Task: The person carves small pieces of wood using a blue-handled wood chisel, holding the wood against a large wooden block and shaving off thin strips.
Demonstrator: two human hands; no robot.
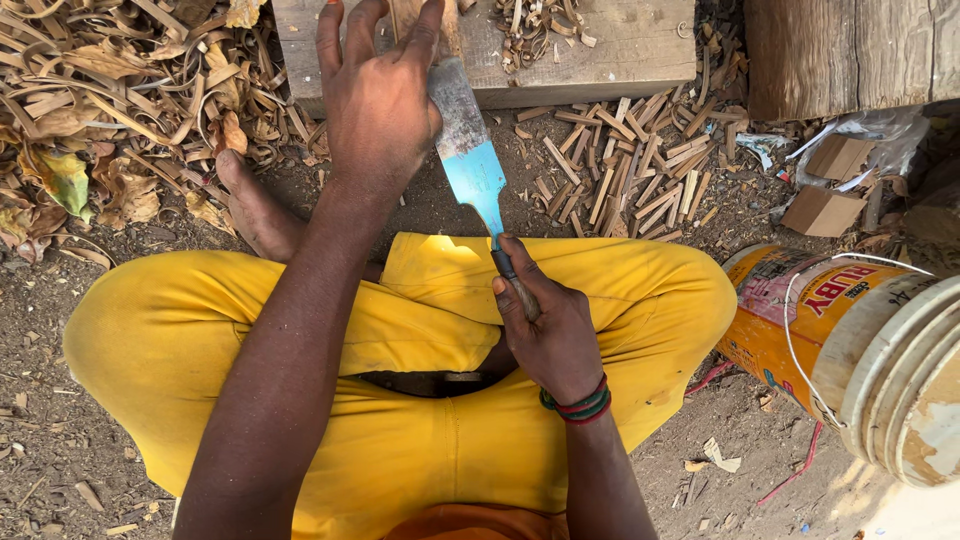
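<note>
- While the person sits cross-legged in yellow trousers [400,440] on bare dirt, one wooden block [600,50] lies ahead of the knees; every place below is told from that block.
- One left hand [375,100] rests at the block's near edge, fingers spread and pressed onto one thin wood strip [405,20] that stands on the block's top; whether they grip it or only steady it I cannot tell.
- One broad knife [470,160] slants from the block's near edge back toward the lap: flat metal blade, dull grey near the block, blue-tinted nearer the handle.
- One right hand [545,335], well back from the block over the lap, is clenched around the knife's round wooden handle; banded bracelets in red and green circle its wrist.
- One bare foot [255,205] lies on the dirt to the left below the block.
- One heap of short, straight split sticks [630,180] lies just below the block's right part.
- One mass of curled, ribbon-like shavings [130,90] and dry leaves spreads left of the block.
- One yellow plastic bucket [850,340] with a wire handle lies tipped, far right and below the block.
</note>
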